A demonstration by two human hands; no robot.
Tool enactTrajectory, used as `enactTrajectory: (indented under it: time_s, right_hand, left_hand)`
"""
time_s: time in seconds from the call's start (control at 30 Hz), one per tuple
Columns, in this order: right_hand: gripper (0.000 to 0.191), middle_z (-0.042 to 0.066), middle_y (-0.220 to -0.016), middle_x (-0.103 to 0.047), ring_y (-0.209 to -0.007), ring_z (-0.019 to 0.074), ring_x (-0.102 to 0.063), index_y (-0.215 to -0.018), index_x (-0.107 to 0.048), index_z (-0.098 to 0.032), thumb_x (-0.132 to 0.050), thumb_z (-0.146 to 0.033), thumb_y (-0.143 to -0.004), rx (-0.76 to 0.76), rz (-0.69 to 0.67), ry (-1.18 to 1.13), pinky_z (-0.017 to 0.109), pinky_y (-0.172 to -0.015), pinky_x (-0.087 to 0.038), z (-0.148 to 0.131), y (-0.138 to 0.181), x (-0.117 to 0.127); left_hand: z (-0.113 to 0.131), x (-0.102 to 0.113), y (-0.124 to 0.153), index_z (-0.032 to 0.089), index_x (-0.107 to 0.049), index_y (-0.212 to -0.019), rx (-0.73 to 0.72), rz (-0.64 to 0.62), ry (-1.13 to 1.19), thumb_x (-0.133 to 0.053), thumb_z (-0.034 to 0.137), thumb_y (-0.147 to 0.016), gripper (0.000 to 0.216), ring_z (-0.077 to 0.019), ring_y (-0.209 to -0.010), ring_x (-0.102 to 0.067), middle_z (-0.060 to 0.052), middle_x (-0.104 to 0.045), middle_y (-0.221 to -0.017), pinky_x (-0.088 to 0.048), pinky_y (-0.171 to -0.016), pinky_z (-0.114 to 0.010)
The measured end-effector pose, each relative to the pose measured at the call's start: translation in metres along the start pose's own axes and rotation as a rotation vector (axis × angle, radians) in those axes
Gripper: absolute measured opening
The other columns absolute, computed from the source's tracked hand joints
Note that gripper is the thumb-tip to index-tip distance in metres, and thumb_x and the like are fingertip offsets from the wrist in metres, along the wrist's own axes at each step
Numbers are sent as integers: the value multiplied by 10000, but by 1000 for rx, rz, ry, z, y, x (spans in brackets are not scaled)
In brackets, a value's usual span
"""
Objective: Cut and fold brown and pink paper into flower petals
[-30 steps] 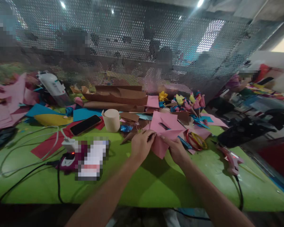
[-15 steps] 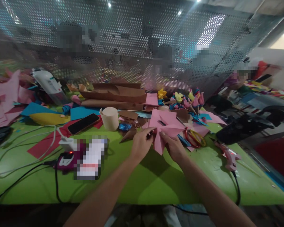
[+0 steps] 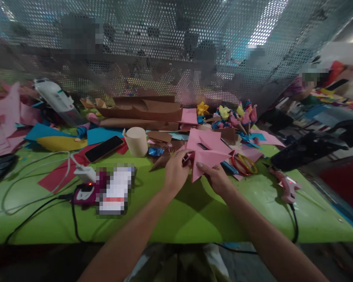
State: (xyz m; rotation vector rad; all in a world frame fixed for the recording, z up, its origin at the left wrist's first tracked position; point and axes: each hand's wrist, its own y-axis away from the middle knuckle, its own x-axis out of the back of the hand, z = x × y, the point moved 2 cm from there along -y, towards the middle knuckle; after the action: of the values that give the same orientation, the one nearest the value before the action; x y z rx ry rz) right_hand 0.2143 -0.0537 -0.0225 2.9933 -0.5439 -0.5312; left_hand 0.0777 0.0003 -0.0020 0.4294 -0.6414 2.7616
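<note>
Above the green table (image 3: 153,219), a folded piece of pink paper (image 3: 208,159) is pinched between both of my hands. My left hand (image 3: 178,172) is closed on the paper's left side, with some fingers hidden behind it. My right hand (image 3: 217,178) grips the lower right part, its thumb lying on the front face. Just behind the held piece lies a flat pink sheet (image 3: 207,136) with a dark slim object on it. Scissors with red and yellow handles (image 3: 245,164) rest to the right of my right hand.
A pink glue gun (image 3: 288,188) with a cord lies on the right. A cream paper roll (image 3: 137,143), a dark phone (image 3: 104,149) and a purple power strip (image 3: 84,195) are on the left. Brown paper (image 3: 144,113) and several paper flowers (image 3: 241,117) line the back.
The pink paper in my hands has been turned and flattened, so its right flap now spreads sideways and its lower point is shorter. The camera view has shifted slightly.
</note>
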Motion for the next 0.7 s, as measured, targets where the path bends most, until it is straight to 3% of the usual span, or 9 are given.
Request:
enactTrajectory:
  time_s: [0.27,0.47,0.7]
  right_hand:
    - [394,6,-708,-718,-601,168,-618,-817,-729,-200,-910,-430,-553,0,41,4,296,-546,-527,-1,-2,-1]
    - [382,-9,-629,-669,-556,139,-564,-695,-691,-191,-909,-462,-536,53,69,17,273,-507,-499,-6,-3,0]
    - [417,-19,-641,-667,-547,142,-554,-739,-675,-205,-900,-493,-538,110,97,47,281,-500,-494,-10,-5,1]
  left_hand:
    - [-8,-4,-4,190,-741,-1016,114,-38,247,-634,104,-823,237,-194,-902,-701,-68,-769,-999,-552,-845,-322]
    - [-10,-6,-4,193,-770,-1032,228,-146,482,-642,159,-827,244,-209,-992,-700,-77,-770,-1062,-538,-938,-368]
    - [-11,-5,-3,210,-758,-1128,341,-267,590,-627,215,-851,307,-213,-1037,-686,-69,-766,-1102,-517,-985,-409]
